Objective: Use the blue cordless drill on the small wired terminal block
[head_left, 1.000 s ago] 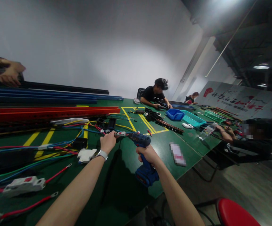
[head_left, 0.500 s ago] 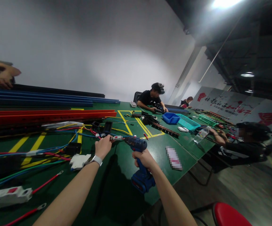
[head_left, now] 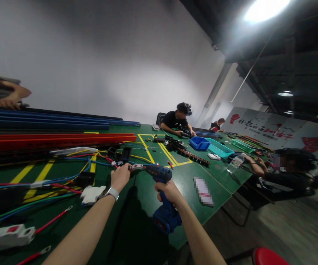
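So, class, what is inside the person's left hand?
One end of a red-marked white part juts from the left hand toward the blue drill; the hand covers the rest.

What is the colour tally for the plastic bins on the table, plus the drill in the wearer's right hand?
Blue: 2 (drill, blue bin)
Turquoise: 1 (turquoise bin)
Green: 1 (green bin, farther off)
Total: 4

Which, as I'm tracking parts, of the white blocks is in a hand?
The white block in the left hand, facing the blue drill; the unheld block beside the watch and the red-cabled block lie on the table.
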### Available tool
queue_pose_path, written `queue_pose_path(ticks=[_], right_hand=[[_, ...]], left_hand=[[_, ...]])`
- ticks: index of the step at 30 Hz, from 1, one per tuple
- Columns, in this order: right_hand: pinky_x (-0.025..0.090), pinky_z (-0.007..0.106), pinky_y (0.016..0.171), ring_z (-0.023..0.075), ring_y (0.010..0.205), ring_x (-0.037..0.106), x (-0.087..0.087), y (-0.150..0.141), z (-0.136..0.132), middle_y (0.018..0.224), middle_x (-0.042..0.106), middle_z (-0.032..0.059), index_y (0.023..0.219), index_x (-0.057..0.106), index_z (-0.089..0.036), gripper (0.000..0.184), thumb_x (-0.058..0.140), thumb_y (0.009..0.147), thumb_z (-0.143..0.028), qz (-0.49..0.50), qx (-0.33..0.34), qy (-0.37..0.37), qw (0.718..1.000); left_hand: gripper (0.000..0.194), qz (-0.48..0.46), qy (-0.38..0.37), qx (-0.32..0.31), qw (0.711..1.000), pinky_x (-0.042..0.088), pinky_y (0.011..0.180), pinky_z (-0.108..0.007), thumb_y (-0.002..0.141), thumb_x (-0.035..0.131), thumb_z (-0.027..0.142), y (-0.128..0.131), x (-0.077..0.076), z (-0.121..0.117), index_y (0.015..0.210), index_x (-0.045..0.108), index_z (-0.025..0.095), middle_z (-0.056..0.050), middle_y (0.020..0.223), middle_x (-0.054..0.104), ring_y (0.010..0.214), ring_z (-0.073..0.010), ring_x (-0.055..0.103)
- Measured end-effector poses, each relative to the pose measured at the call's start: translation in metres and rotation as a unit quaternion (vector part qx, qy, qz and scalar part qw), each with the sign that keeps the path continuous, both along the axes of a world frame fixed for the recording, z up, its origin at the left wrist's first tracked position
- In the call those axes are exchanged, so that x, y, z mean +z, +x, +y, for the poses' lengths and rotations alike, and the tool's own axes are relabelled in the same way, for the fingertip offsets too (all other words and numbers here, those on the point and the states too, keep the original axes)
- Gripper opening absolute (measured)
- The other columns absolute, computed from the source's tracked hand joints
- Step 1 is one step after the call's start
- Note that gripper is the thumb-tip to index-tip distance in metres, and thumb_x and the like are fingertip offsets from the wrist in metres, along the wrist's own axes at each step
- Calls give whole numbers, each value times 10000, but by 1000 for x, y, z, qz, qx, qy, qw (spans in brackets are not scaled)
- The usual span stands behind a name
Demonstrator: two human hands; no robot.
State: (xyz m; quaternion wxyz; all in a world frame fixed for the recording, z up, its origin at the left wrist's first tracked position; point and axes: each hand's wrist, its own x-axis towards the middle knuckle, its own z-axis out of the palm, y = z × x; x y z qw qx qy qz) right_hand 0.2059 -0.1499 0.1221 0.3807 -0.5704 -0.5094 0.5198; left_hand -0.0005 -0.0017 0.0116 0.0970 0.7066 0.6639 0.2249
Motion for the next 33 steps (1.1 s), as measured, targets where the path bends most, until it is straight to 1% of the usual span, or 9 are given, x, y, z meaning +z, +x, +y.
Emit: queue_pose_path(ticks=[4, 9, 14, 21, 23, 28, 33], right_hand=[[333, 205, 375, 113, 377, 506, -2, 1, 1, 492, 448, -71, 728, 459, -197, 167, 590, 641, -250, 6, -11, -3, 1000], [335, 212, 361, 120, 373, 506, -4, 2, 2, 496, 446, -70, 719, 453, -201, 149, 577, 652, -247, 15, 1, 10, 1000], [343, 209, 370, 119, 372, 507, -5, 1, 2, 459, 436, -70, 694, 451, -199, 135, 573, 655, -241, 3, -10, 5, 1000], [335, 211, 357, 122, 359, 494, -11, 3, 5, 445, 405, -75, 668, 447, -200, 136, 575, 653, -243, 5, 3, 16, 1000], [337, 210, 360, 116, 364, 492, -13, 4, 6, 462, 418, -70, 668, 451, -197, 141, 582, 653, -246, 6, 2, 19, 1000], [329, 204, 355, 97, 370, 496, -16, 6, 7, 554, 504, -44, 720, 489, -182, 135, 590, 665, -253, 14, 2, 37, 999], [331, 208, 359, 106, 370, 502, -16, 6, 7, 510, 472, -56, 697, 479, -189, 122, 581, 674, -251, 10, 5, 32, 999]], left_hand=[[319, 1, 6, 1, 1000, 362, 847, -423, 901, 381, 371, 0, 1, -1, 1114, 595, 269, -109, 1022, 675, 1000, -285, 592], [340, -5, 2, 3, 1000, 361, 855, -416, 911, 371, 409, 0, 3, -3, 1119, 599, 265, -113, 1036, 673, 1013, -279, 588], [318, -8, -4, 2, 1000, 355, 865, -418, 906, 382, 366, 0, 2, -2, 1109, 603, 261, -113, 1032, 674, 1019, -278, 587], [322, -2, 5, -3, 1000, 364, 854, -429, 895, 390, 311, 0, -2, 0, 1141, 595, 280, -97, 1054, 671, 1022, -284, 581], [327, -2, 0, -1, 1000, 363, 857, -437, 895, 390, 310, 0, -3, 2, 1146, 598, 282, -99, 1067, 670, 1029, -288, 579], [325, -9, 2, -3, 1000, 355, 862, -456, 897, 390, 318, 0, -3, 4, 1142, 603, 287, -100, 1068, 674, 1024, -296, 580], [332, -11, -8, 0, 1000, 353, 874, -444, 897, 397, 329, 0, -2, 3, 1151, 603, 274, -107, 1090, 668, 1040, -290, 576]])
